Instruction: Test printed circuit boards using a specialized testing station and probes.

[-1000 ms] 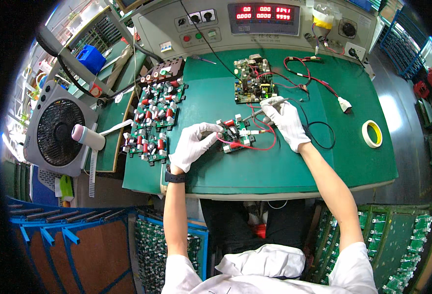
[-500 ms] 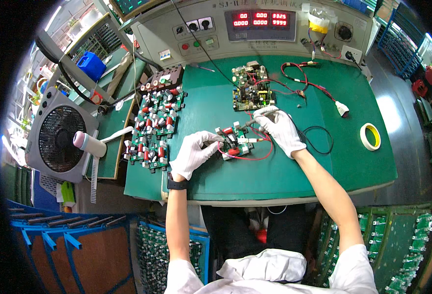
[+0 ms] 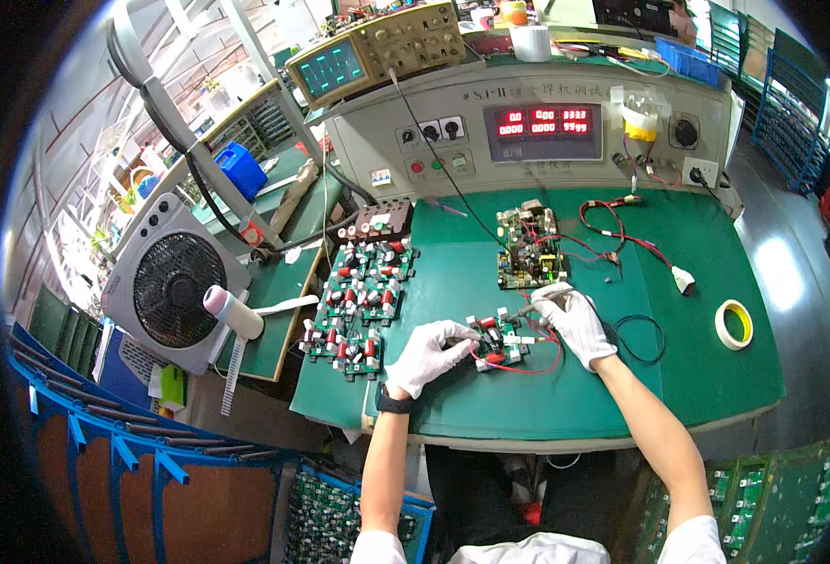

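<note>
Both hands wear white gloves. My left hand (image 3: pixel 429 355) rests on the left edge of a small green circuit board (image 3: pixel 496 340) with red and white parts, lying on the green mat (image 3: pixel 565 395). My right hand (image 3: pixel 577 320) pinches a thin probe with its tip at the board's right side. Red wires (image 3: pixel 528 367) loop around the board. A second, larger circuit board (image 3: pixel 525 249) lies just beyond my right hand, with red leads clipped to it.
Several similar boards (image 3: pixel 358 305) lie stacked at the mat's left. A test console with red digit displays (image 3: pixel 542 122) stands at the back, an oscilloscope (image 3: pixel 377 52) above it. A desk fan (image 3: pixel 170 282) is at left. A yellow tape roll (image 3: pixel 735 324) lies at right.
The view has tilted so the bench sits lower in the picture. Both hands remain on the small board; the right hand has shifted slightly along its right side.
</note>
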`<state>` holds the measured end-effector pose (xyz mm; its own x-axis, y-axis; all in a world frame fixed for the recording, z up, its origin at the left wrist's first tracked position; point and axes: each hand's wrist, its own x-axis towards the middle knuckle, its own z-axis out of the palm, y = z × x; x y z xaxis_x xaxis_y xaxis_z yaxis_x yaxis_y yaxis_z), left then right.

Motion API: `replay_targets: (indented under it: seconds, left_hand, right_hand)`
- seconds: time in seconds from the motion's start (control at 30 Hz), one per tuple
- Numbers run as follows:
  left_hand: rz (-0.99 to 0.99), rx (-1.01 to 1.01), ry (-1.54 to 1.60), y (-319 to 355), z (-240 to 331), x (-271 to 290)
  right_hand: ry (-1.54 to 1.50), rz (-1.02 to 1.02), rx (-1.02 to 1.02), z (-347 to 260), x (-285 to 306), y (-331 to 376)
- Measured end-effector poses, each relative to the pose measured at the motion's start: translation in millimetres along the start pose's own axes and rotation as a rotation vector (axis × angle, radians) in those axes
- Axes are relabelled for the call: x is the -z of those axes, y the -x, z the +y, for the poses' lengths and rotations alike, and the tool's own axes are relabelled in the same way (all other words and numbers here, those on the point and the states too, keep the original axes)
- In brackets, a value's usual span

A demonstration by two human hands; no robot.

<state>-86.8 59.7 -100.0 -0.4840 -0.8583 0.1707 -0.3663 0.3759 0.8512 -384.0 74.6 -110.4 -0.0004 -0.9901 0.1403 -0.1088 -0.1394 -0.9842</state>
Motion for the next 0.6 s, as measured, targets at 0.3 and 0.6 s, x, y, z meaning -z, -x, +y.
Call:
replay_targets:
  seconds: [0.3, 0.6]
  left_hand:
    - [0.0, 0.024, 0.096, -9, -9, 7]
    - [-0.001, 0.012, 0.019, -4, -13, 3]
  right_hand:
    - [-0.025, 0.059, 0.153, 12, 5, -20]
    - [-0.213, -0.138, 0.043, 1, -1, -3]
